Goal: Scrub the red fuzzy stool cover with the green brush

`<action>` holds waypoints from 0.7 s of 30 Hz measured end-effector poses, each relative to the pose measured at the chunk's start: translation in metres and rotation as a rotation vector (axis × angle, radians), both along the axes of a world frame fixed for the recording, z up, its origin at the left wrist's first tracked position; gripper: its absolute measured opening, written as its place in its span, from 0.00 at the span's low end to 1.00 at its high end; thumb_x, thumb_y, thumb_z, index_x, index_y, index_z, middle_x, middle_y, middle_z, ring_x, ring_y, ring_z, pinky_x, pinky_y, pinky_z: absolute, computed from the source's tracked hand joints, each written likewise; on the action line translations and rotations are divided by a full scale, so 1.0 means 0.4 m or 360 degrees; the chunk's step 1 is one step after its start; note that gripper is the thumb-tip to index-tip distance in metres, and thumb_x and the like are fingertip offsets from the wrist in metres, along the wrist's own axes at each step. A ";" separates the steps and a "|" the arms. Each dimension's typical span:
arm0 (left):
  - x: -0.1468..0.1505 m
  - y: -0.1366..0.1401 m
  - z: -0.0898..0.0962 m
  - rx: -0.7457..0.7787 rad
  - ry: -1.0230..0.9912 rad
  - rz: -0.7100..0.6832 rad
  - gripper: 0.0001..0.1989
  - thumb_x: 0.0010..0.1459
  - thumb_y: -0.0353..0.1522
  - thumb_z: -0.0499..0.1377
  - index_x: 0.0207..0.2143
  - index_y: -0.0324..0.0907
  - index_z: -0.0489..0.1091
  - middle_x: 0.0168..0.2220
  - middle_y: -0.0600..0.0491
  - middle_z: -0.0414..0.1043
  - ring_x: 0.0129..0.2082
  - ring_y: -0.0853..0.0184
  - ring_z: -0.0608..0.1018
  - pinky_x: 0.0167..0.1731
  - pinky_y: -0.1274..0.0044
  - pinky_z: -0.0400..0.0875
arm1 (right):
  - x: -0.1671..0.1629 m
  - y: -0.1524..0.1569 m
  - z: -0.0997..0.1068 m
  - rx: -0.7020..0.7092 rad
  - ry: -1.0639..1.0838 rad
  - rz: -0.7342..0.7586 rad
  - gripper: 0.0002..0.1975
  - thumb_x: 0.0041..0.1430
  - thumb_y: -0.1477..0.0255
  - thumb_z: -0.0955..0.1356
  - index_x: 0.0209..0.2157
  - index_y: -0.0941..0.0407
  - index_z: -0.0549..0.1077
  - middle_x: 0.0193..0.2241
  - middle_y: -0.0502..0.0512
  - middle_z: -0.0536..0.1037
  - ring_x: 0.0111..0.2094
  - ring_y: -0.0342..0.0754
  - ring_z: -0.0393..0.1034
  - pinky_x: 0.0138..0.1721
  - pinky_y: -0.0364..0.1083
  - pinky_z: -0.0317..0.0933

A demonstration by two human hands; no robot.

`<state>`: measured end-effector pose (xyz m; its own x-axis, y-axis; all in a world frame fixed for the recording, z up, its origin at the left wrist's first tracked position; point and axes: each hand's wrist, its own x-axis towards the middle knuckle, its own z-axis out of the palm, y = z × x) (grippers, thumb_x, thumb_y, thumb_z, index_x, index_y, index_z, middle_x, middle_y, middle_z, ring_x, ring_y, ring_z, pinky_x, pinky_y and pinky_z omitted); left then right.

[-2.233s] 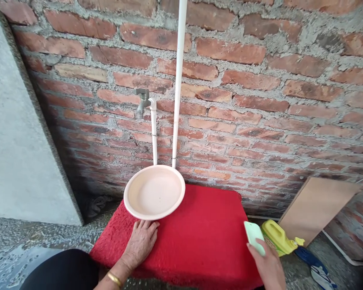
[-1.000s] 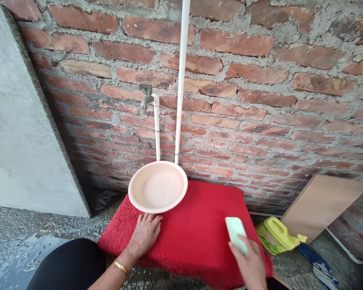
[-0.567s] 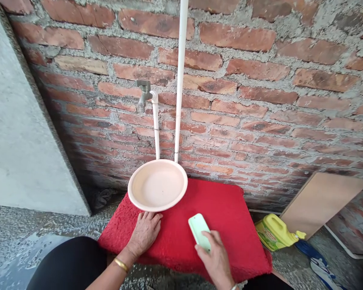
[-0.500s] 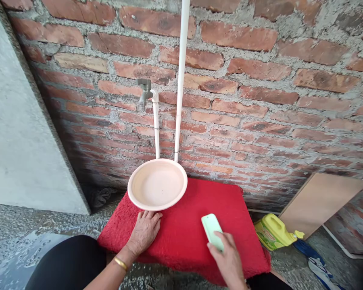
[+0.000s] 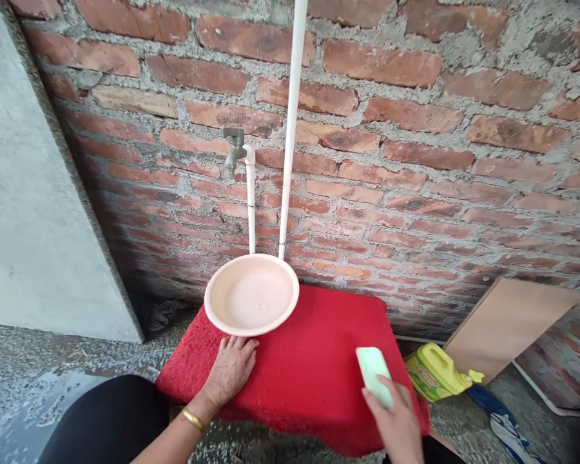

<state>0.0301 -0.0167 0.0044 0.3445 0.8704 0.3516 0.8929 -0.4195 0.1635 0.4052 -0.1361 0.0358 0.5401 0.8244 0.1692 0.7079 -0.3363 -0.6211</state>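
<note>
A red plush cloth lies spread over a low flat surface in front of me. On its right part my right hand is closed around a pale green scrub brush, flat back up; any bristles are hidden underneath. My left hand, with a gold bangle at the wrist, lies flat on the left part of the cloth, fingers stretched forward. Its fingertips are at the near rim of a pale pink basin, which stands at the cloth's back left corner.
Above the basin a grey tap sticks out from the brick wall, beside a tall white pipe. A yellow jug and blue-and-white slippers are at right, near a leaning board. The floor at left is wet.
My right hand has slid the scrub brush to the right across the cloth. My left hand and the basin have stayed in place.
</note>
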 end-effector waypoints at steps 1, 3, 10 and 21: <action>-0.001 0.000 -0.002 0.0000 0.0001 0.0002 0.13 0.63 0.26 0.53 0.44 0.47 0.74 0.45 0.50 0.73 0.44 0.58 0.73 0.45 0.66 0.63 | -0.065 0.017 -0.003 -0.0003 0.0052 0.0143 0.22 0.49 0.52 0.66 0.42 0.50 0.76 0.42 0.58 0.74 0.43 0.58 0.74 0.45 0.53 0.69; -0.002 0.000 -0.003 -0.0005 -0.0001 -0.0002 0.13 0.63 0.26 0.53 0.45 0.47 0.74 0.45 0.50 0.73 0.44 0.58 0.73 0.45 0.66 0.63 | -0.192 0.040 -0.007 0.0004 0.0092 0.0470 0.19 0.50 0.59 0.68 0.43 0.49 0.76 0.42 0.56 0.75 0.44 0.54 0.74 0.46 0.49 0.68; 0.000 -0.001 0.002 -0.0057 -0.0027 0.0009 0.13 0.63 0.26 0.53 0.44 0.47 0.74 0.45 0.49 0.73 0.46 0.59 0.73 0.47 0.66 0.62 | -0.330 0.045 -0.015 -0.0053 0.0029 0.0826 0.19 0.47 0.71 0.70 0.44 0.49 0.76 0.42 0.53 0.75 0.45 0.52 0.73 0.50 0.47 0.66; 0.002 0.000 0.007 -0.0052 -0.0047 -0.0009 0.14 0.62 0.27 0.53 0.44 0.47 0.75 0.45 0.48 0.73 0.45 0.58 0.73 0.45 0.65 0.64 | 0.174 -0.058 -0.022 0.0006 -0.0038 -0.0237 0.22 0.45 0.47 0.67 0.36 0.47 0.77 0.38 0.63 0.77 0.43 0.66 0.73 0.45 0.63 0.68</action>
